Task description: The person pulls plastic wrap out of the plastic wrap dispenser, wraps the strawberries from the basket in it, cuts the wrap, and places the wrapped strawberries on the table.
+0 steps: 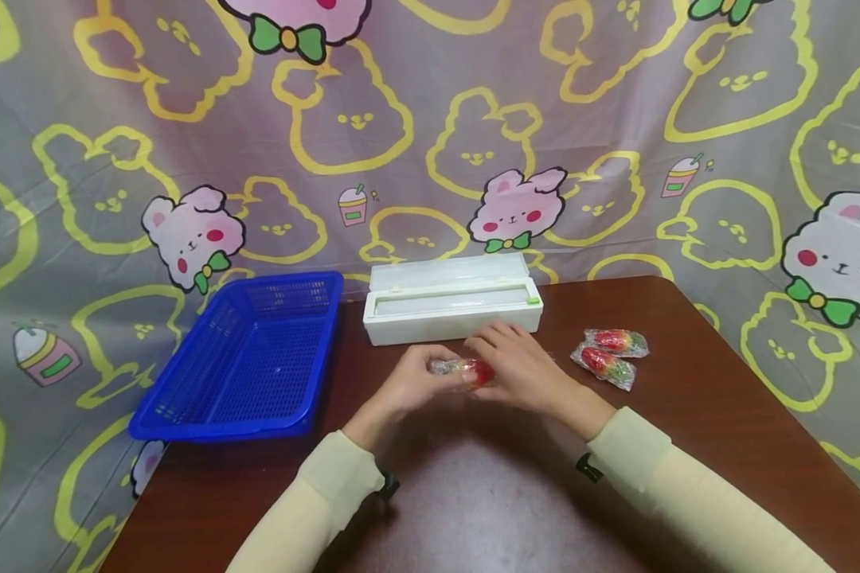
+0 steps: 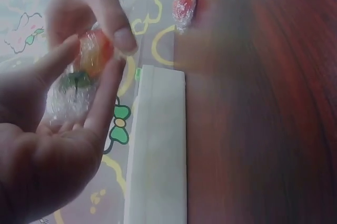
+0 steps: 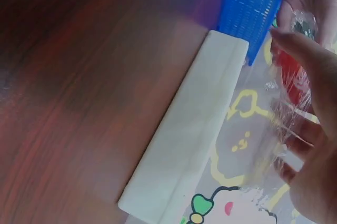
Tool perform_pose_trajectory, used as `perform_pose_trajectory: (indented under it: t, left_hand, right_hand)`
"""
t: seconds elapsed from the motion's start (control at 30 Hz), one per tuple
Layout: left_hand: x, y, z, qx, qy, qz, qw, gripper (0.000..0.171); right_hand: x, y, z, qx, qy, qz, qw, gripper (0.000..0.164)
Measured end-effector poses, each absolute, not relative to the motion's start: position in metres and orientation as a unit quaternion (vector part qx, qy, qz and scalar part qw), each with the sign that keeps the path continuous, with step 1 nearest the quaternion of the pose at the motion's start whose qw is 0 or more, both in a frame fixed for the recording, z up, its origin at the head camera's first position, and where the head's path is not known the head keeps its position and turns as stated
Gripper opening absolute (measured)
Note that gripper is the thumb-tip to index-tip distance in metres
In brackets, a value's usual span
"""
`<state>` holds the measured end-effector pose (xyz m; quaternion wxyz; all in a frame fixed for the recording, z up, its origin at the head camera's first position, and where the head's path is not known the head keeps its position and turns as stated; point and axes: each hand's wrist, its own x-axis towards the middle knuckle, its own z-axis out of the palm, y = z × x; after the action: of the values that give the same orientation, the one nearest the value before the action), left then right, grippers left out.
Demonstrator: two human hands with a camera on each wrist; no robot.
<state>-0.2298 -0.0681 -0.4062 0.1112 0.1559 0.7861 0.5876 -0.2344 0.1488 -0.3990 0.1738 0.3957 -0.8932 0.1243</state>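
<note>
A red fruit (image 1: 478, 372) with a green leafy top, strawberry-like, is partly wrapped in clear plastic film (image 3: 287, 124). Its film-covered green end lies in my left hand (image 1: 412, 380), whose fingers and thumb hold it. On the red end, my right hand (image 1: 519, 366) has its thumb close against the fruit and its fingers curled at the loose film, which trails in wrinkled strands in the right wrist view. Both hands are above the table, just before a long white film dispenser box (image 1: 451, 325) with its lid raised.
Left of the box stands a blue perforated plastic basket (image 1: 232, 430). Two film-wrapped red and green fruits (image 1: 616, 342) lie side by side on the right of the brown table (image 1: 717, 446). A patterned curtain (image 1: 416, 103) hangs behind. The dispenser carries a small green slider (image 1: 533, 301).
</note>
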Motion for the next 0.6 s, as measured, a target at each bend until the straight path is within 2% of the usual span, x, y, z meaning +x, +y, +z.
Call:
perform_pose_trajectory:
  t: [0.13,0.23,0.37,0.6]
  left_hand:
    - [-0.2301,-0.0687,-0.4062,0.163,0.776,0.593,0.137,0.028]
    - [-0.23,-0.0697,-0.4065,0.159,0.758,0.612,0.163,0.032]
    - [-0.2316,-0.0709,-0.4073,0.152,0.743,0.625,0.187,0.04]
    - [-0.2325,-0.0748,-0.4069,0.161,0.77,0.594,0.169,0.033]
  right_hand:
    - [-0.2342,0.1516,-0.3986,0.405,-0.897,0.113,0.139,0.053]
    - [-0.2341,0.152,-0.4001,0.405,-0.897,0.123,0.124,0.042]
    - [-0.2343,0.1519,-0.4014,0.4,-0.896,0.146,0.123,0.038]
    - [-0.2368,0.1551,-0.3992,0.394,-0.9,0.163,0.096,0.038]
